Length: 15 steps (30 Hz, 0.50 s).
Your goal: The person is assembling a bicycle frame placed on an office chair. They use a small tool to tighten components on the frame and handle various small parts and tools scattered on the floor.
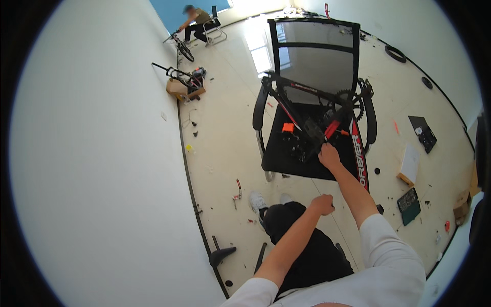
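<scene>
A black and red bicycle frame (313, 91) with a toothed chainring (353, 102) lies across the seat and armrests of a black mesh-backed chair (273, 158) in front of me. My right hand (328, 155) reaches forward to the seat, closed, its fingertips beside the frame's red tube section; what they pinch is too small to tell. My left hand (322, 204) is held closed above my lap, with a small dark bit at its fingers that I cannot make out. On the seat, left of the frame, sit an orange block-shaped item (288, 127) and several small dark parts (296, 148).
To the right lie an open green tool case (409, 206), a black case (423, 134) and a white box (409, 163). A bicycle saddle (222, 255) rests at lower left. Along the left wall stands a cardboard box (177, 89) with bike parts. Far back, a seated person (197, 20) handles a bicycle (184, 49).
</scene>
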{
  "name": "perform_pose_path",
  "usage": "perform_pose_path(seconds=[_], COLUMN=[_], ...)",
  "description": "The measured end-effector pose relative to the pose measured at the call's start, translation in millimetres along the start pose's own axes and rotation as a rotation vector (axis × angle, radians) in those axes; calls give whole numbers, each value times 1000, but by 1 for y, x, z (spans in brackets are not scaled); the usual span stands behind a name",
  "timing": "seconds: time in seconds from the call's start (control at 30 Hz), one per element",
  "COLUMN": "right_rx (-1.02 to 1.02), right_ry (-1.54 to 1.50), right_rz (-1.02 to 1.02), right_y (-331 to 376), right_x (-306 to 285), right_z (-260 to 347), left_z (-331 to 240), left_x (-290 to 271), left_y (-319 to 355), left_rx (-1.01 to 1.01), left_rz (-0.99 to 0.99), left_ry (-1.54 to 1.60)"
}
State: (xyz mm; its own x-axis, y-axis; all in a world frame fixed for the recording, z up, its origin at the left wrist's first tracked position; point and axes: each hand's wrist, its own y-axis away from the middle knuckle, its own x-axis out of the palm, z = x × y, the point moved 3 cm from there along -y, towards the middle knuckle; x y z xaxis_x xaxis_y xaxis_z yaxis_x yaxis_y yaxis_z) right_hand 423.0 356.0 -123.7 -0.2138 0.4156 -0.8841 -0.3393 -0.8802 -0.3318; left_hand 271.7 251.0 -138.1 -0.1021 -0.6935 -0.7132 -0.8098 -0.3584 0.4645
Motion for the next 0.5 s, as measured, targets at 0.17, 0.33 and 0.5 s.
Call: perform_pose_path(seconds=[0.17, 0.33, 0.5], right_rx=[-19, -49, -150], right_ry=[7, -14, 26], right_rz=[3, -2, -36], right_y=[-4, -5, -2], right_x=[-6, -1, 7], right_z=[6, -1, -13], left_z=[-5, -6, -1], left_x=[-10, -7, 3], left_y=[4, -1, -14], left_rx=[12, -6, 65], left_rz=[61, 56, -56], left_ry=[-35, 26, 15])
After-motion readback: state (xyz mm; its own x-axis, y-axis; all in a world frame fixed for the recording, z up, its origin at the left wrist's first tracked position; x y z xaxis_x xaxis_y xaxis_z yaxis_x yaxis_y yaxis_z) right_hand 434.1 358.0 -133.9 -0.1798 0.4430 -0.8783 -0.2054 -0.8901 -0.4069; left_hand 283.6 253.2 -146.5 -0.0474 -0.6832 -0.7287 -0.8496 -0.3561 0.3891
